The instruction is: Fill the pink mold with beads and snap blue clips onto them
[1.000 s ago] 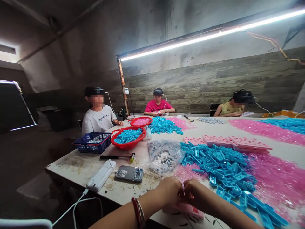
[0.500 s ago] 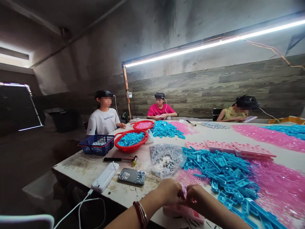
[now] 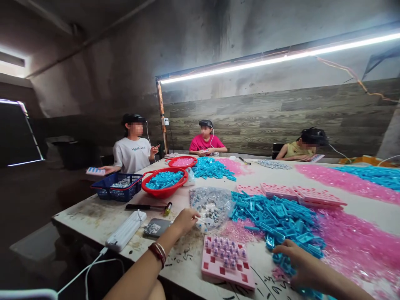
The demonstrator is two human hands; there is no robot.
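A pink board (image 3: 228,262) with square holes lies on the table between my hands, several small clear-and-purple pieces (image 3: 225,250) standing in it. My left hand (image 3: 186,221) is at the near-left edge of a clear plastic bag (image 3: 214,204) of small white and grey parts, fingers stretched toward it. At the near edge of the heap of blue plastic pieces (image 3: 281,216), my right hand (image 3: 292,256) reaches down with index finger and thumb apart. Nothing held is visible in either hand.
Pink clear pieces (image 3: 353,237) spread at right; pink boards (image 3: 318,196) lie behind the blue heap. At left are a phone (image 3: 156,228), white power bank (image 3: 126,229), hammer (image 3: 150,207), red basin (image 3: 164,187) and blue basket (image 3: 117,189). Three people sit around the table.
My hands have parted from the pink board, left toward the bag, right toward the blue heap. The board is now uncovered. The person in white now holds a board out to the side.
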